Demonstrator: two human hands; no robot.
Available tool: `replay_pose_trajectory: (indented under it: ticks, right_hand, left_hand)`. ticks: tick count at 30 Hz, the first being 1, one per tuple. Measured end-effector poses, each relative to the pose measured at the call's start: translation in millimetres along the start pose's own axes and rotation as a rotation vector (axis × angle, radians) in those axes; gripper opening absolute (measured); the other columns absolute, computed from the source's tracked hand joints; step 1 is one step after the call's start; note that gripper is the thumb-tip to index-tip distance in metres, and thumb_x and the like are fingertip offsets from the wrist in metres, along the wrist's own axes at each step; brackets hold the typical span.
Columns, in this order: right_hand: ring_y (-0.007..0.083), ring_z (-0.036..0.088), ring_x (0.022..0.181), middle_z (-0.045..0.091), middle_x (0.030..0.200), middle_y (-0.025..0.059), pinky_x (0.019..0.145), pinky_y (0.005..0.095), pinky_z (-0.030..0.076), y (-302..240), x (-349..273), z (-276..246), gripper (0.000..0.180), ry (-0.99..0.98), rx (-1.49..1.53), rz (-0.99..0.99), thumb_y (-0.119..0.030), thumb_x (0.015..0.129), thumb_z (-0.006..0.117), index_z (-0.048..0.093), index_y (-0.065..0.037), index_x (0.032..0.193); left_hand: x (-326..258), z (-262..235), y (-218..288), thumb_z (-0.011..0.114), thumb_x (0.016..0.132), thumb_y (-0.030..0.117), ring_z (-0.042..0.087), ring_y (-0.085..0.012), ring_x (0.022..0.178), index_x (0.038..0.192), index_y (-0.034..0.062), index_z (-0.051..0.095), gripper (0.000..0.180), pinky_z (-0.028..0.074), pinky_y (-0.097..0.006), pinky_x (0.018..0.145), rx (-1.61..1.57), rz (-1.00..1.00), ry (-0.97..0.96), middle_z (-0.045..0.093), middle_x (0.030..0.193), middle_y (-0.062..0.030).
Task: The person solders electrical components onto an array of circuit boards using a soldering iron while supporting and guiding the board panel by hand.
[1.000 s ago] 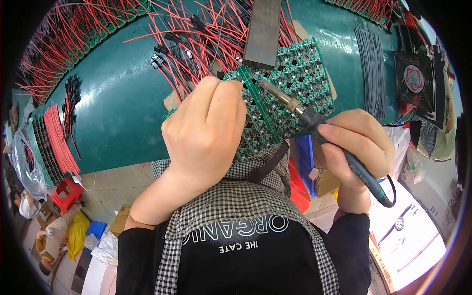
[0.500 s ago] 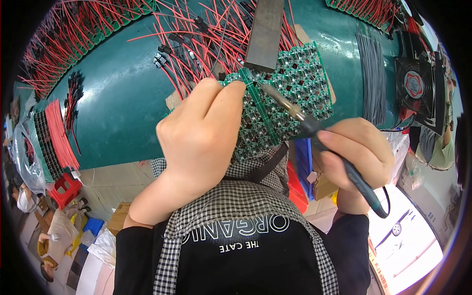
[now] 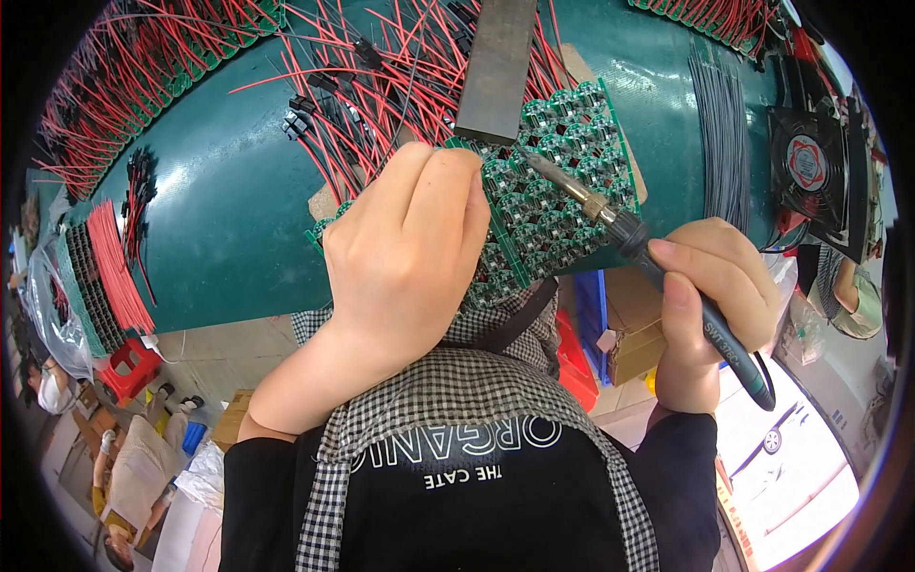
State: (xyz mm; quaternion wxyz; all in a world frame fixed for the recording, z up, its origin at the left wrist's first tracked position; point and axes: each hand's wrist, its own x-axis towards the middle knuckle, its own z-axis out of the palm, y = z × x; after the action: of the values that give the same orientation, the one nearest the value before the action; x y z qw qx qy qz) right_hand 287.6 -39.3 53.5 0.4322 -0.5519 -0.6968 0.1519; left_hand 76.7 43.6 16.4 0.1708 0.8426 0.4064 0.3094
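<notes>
A panel of small green circuit boards point(image 3: 562, 224) lies at the table's near edge, in front of me. My left hand point(image 3: 405, 234) is closed over its left part, with thumb and fingertips pinched at the boards. What they hold is hidden behind the knuckles. My right hand point(image 3: 717, 281) grips a soldering iron point(image 3: 624, 229) by its dark handle, pen-like. The iron's tip points up and left, close over the panel's upper part just below a dark metal bar point(image 3: 496, 81). Whether the tip touches a board I cannot tell.
Red and black wires with black connectors point(image 3: 367, 91) pile up behind my left hand. Black wires point(image 3: 726, 143) lie in a bundle at right, beside a fan point(image 3: 805, 162). Red wires point(image 3: 119, 262) and wired boards point(image 3: 152, 57) sit at left. People are in the background.
The soldering iron and my right hand have shifted right and slightly down, the tip moving away from my left fingers. The bar now appears farther left. My left hand stays closed at the panel.
</notes>
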Motion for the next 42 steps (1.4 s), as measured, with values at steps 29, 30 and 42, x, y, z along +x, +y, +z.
replay_pose_trajectory:
  ticks: [29,30,42]
  right_hand:
    - [0.0218,0.059,0.065,0.063,0.074,0.0149,0.059,0.0289,0.045,0,0,5,0.018,0.023,-0.014,0.05,-0.006,0.073,0.067,0.069,0.006,0.085]
    - [0.0215,0.059,0.065,0.063,0.074,0.0148,0.059,0.0286,0.045,1,1,5,0.018,0.013,-0.002,0.049,-0.006,0.072,0.067,0.069,0.006,0.085]
    - [0.023,0.061,0.069,0.064,0.079,0.0145,0.061,0.0292,0.046,-5,0,8,0.022,-0.036,-0.015,0.054,-0.006,0.068,0.071,0.07,0.005,0.087]
  left_hand:
    - [1,7,-1,0.067,0.072,-0.002,0.055,-0.022,0.056,0.081,0.0054,0.056,0.015,0.045,-0.032,0.05,0.019,0.03,0.037,0.054,0.07,-0.0056]
    - [1,7,-1,0.067,0.073,-0.002,0.055,-0.0224,0.056,0.081,0.0055,0.056,0.015,0.045,-0.032,0.051,0.028,0.041,0.042,0.055,0.07,-0.0056]
    - [2,9,-4,0.067,0.077,0.005,0.057,-0.0238,0.057,0.081,0.007,0.057,0.011,0.045,-0.034,0.05,0.081,0.058,0.034,0.055,0.071,-0.0061]
